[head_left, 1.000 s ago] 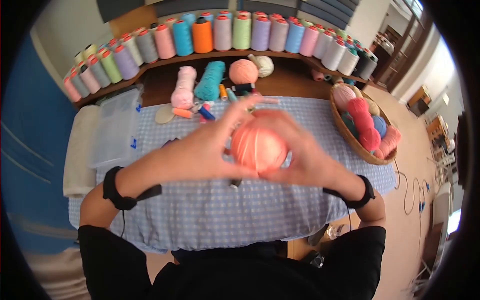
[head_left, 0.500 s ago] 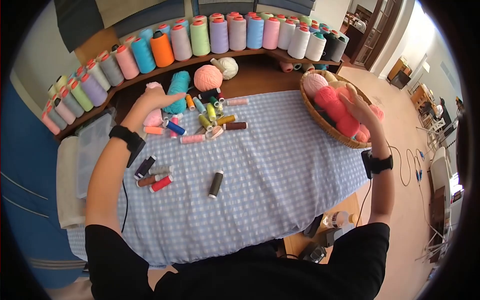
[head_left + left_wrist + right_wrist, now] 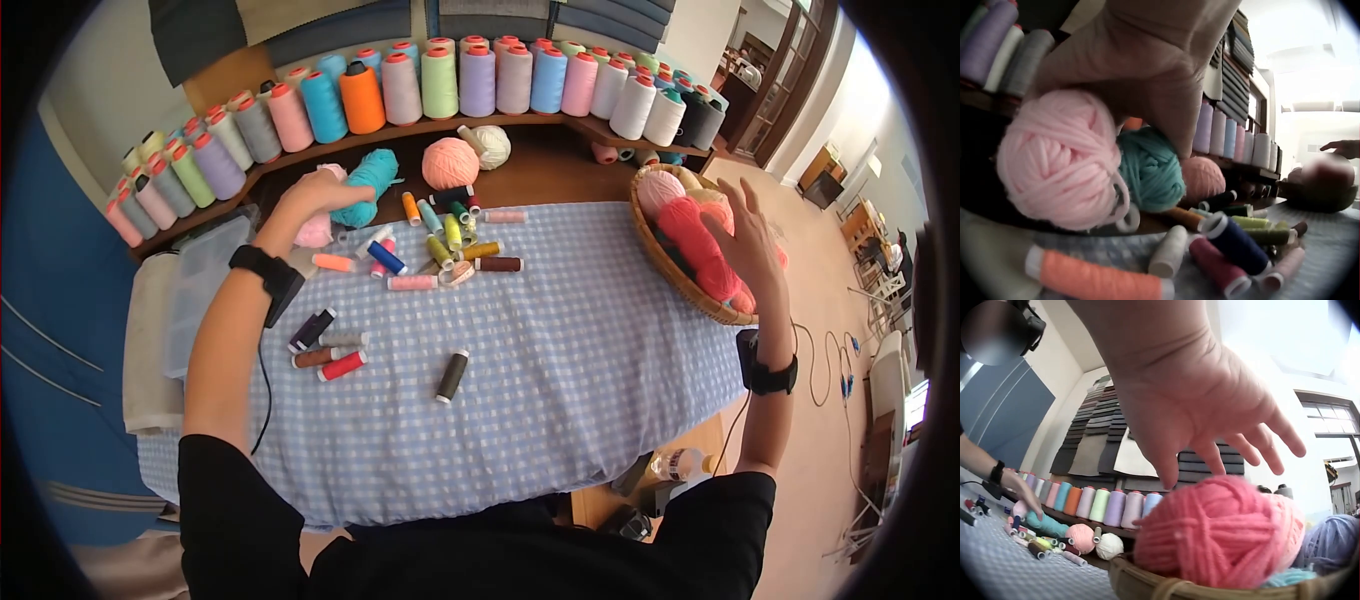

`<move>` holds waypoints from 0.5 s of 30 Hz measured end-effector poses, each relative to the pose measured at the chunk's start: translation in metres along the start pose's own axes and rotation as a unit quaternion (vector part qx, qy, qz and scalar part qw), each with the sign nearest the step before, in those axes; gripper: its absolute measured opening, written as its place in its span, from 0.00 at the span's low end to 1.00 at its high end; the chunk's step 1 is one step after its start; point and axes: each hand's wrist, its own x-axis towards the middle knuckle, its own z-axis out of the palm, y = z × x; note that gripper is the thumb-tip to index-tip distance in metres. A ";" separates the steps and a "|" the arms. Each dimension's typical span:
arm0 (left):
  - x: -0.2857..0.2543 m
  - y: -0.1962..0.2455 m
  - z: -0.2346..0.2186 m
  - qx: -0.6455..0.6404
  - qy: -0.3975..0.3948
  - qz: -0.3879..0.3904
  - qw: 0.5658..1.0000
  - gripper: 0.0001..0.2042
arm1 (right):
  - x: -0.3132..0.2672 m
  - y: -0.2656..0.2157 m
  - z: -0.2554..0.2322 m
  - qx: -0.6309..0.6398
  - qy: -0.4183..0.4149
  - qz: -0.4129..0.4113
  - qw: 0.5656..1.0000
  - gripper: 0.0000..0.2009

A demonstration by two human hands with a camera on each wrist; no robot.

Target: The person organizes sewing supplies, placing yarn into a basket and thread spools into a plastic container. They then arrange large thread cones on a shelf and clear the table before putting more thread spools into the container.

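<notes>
My left hand [image 3: 318,192] reaches over the pale pink yarn [image 3: 1063,159], beside the teal yarn [image 3: 1150,172], at the back left of the table. Its thumb side extends toward the teal yarn; some fingers are hidden behind the pink yarn, and no firm grip shows. At the right, my right hand [image 3: 1191,406] hovers with spread fingers above the bright pink yarn [image 3: 1216,534] in the wicker basket [image 3: 672,275]. A visible gap separates its palm from that yarn, and it holds nothing.
Small thread spools [image 3: 413,283] lie scattered at the middle left, with a dark spool [image 3: 452,376] nearer the front. Peach yarn [image 3: 450,163] and cream yarn [image 3: 490,147] sit behind. Thread cones [image 3: 438,84] line the curved shelf. A clear plastic box [image 3: 200,290] is at left.
The peach ball held between both hands a second ago is out of them. My hands have parted, left to the pink yarn and right to the basket; the right has since lifted slightly.
</notes>
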 end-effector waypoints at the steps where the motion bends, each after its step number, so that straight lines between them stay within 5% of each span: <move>1: -0.017 0.003 -0.011 -0.035 -0.017 0.026 0.999 0.37 | -0.002 -0.011 -0.004 -0.011 0.056 -0.032 0.998 0.25; 4: -0.050 0.011 -0.032 -0.093 -0.050 0.065 0.992 0.32 | -0.012 -0.057 -0.022 0.097 0.086 -0.111 0.985 0.24; 6: -0.071 0.020 -0.041 -0.115 -0.068 0.081 0.988 0.28 | -0.020 -0.093 -0.037 0.208 -0.056 -0.129 0.968 0.21; 8: -0.096 0.038 -0.042 -0.263 -0.126 0.140 0.946 0.25 | -0.029 -0.118 -0.026 0.430 -0.177 -0.137 0.875 0.25; 10: -0.116 0.061 -0.037 -0.258 -0.144 0.215 0.931 0.24 | -0.038 -0.150 -0.033 0.530 -0.262 -0.113 0.799 0.30; 13: -0.156 0.100 -0.023 -0.248 -0.122 0.317 0.907 0.23 | -0.040 -0.182 -0.021 0.669 -0.196 -0.089 0.712 0.38; 15: -0.163 0.116 -0.016 -0.243 -0.086 0.346 0.902 0.23 | -0.034 -0.179 -0.024 0.626 -0.114 -0.125 0.761 0.39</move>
